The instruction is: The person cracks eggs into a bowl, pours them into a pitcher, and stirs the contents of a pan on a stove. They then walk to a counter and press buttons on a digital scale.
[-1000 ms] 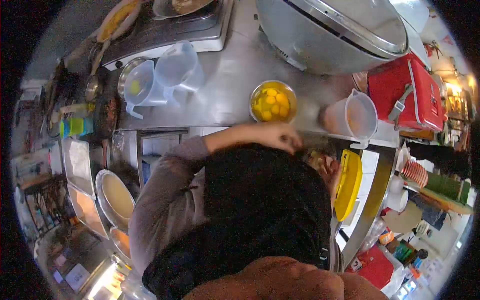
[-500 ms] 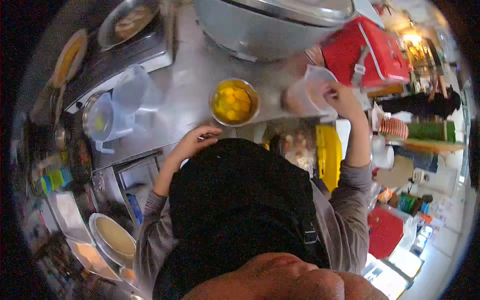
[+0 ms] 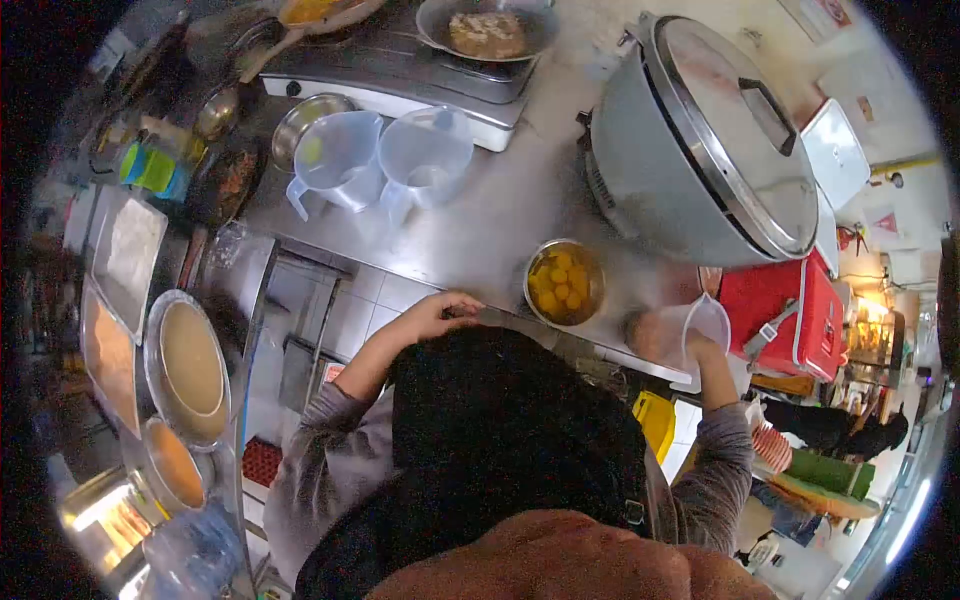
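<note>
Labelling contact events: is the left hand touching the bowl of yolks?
Apart. The head view shows a strip of bare counter between the left hand's fingertips and the bowl.

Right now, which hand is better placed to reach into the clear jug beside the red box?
The right hand, I'd judge: it is at the jug, apparently reaching into its mouth. The left hand is farther off by the counter edge, with the egg bowl between.

one head view, forward and down, close above the counter [image 3: 490, 230]
</note>
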### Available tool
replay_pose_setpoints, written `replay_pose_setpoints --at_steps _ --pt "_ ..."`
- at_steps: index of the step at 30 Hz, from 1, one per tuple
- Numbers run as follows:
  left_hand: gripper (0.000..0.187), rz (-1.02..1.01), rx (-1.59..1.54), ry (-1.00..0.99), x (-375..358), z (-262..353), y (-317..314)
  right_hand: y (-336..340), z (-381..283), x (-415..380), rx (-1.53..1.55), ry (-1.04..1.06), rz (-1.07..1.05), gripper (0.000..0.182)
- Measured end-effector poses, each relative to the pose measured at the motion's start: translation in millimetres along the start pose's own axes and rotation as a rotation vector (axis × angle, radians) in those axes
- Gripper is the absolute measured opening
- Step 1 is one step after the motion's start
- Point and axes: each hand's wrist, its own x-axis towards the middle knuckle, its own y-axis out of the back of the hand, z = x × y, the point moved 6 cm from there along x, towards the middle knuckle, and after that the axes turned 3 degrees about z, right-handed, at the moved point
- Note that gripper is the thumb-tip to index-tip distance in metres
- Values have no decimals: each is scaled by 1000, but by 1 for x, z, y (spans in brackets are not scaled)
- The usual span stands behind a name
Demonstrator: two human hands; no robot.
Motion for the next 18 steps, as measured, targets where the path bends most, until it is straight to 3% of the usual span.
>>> replay_pose_setpoints --at_steps 5,17,18 --pt "30 11 -37 90 -2 -4 -5 -13 16 6 25 21 4 37" --pt "33 -91 -5 41 21 0 -13 -55 82 0 269 133 201 37" --pt "33 -112 -4 47 19 0 -17 -38 66 -11 246 14 207 34"
